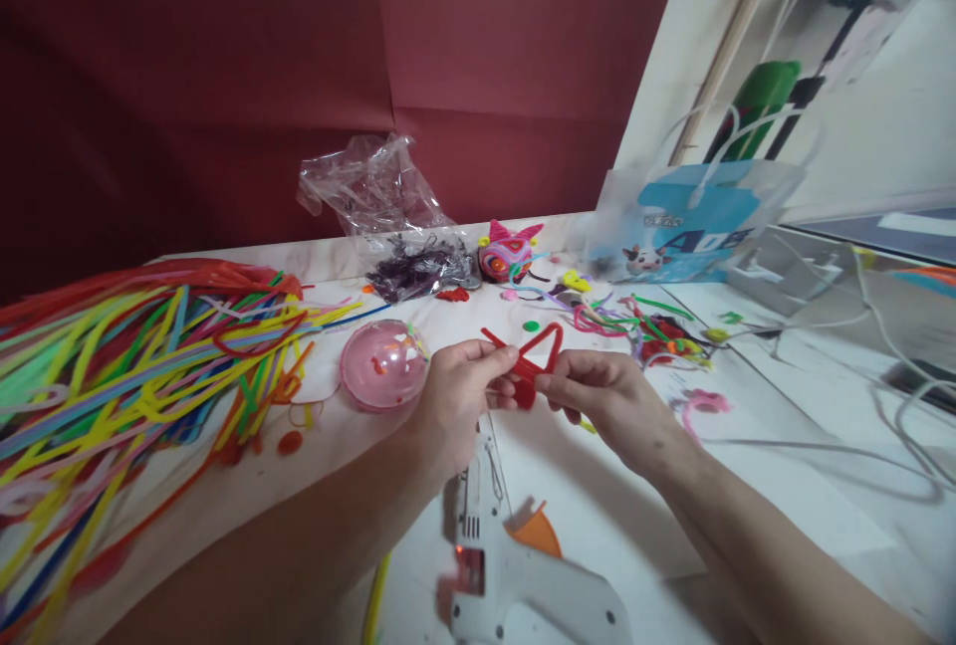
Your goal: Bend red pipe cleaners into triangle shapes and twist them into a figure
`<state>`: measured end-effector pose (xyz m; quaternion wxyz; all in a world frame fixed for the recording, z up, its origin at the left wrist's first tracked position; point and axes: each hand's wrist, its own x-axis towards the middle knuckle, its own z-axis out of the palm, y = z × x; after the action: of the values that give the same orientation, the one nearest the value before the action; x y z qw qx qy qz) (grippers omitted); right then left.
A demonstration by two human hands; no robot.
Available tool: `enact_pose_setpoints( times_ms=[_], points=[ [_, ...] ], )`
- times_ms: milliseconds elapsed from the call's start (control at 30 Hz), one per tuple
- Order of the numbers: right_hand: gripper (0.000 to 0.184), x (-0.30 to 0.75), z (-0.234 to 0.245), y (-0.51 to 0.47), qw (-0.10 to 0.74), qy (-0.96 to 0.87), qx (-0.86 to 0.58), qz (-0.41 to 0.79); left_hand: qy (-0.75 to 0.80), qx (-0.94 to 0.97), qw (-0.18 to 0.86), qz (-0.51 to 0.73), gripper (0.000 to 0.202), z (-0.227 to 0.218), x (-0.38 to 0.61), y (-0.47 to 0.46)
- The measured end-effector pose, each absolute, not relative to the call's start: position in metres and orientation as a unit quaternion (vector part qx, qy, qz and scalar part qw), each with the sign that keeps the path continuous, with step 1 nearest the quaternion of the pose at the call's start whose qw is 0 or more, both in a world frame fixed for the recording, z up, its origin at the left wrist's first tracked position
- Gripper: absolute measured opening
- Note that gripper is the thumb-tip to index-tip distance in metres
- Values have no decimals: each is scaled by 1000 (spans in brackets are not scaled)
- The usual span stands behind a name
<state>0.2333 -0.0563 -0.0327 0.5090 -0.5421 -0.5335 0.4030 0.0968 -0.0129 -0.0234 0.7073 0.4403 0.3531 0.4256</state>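
Between my two hands is a red pipe cleaner (554,346), bent into a pointed, triangle-like shape. My left hand (464,388) pinches its left part between thumb and fingers. On the other side, my right hand (601,392) pinches the lower right part. A red rounded piece (525,394) hangs just below the bend, between the hands; whether it is joined to the pipe cleaner I cannot tell. Under my hands lies a white glue gun (515,565) with a small red light. An orange piece (539,532) rests beside it.
A heap of colourful pipe cleaners (149,366) covers the left side. Near my left hand sits a clear pink bowl (380,366). Farther back are a plastic bag (373,187), a pink eared figure (509,253) and a blue-white carrier bag (679,227). White cables (881,356) lie at right.
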Motion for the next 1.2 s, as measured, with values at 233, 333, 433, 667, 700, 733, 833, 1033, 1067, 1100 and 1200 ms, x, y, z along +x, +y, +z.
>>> enact_pose_setpoints(
  times_ms=[233, 333, 433, 667, 700, 733, 833, 1033, 1067, 1100, 1200],
  points=[
    [23, 236, -31, -58, 488, -574, -522, 400, 370, 488, 692, 382, 15, -20, 93, -9],
    [23, 238, -32, -59, 480, -585, -515, 404, 371, 526, 669, 372, 15, -18, 91, -7],
    [24, 238, -32, -59, 470, -589, -518, 405, 370, 532, 672, 359, 15, -18, 90, -5],
    [27, 235, -32, -60, 491, -588, -520, 379, 382, 510, 704, 313, 13, -17, 88, -5],
    [28, 235, -32, -60, 490, -587, -524, 376, 378, 504, 708, 320, 13, -16, 88, -5],
    [28, 235, -31, -60, 487, -585, -528, 377, 372, 498, 711, 329, 13, -16, 87, -4],
    [29, 240, -30, -59, 484, -568, -516, 420, 355, 489, 723, 335, 13, -14, 86, -1],
    [16, 253, -33, -55, 604, -479, -450, 451, 333, 487, 784, 194, 15, -9, 84, -7],
    [18, 254, -34, -55, 599, -493, -446, 446, 325, 484, 794, 171, 15, -9, 85, -9],
    [21, 254, -35, -55, 584, -520, -440, 442, 316, 480, 803, 155, 15, -9, 85, -11],
    [16, 251, -35, -57, 532, -609, -422, 411, 304, 475, 813, 144, 15, -10, 86, -13]
  ],
)
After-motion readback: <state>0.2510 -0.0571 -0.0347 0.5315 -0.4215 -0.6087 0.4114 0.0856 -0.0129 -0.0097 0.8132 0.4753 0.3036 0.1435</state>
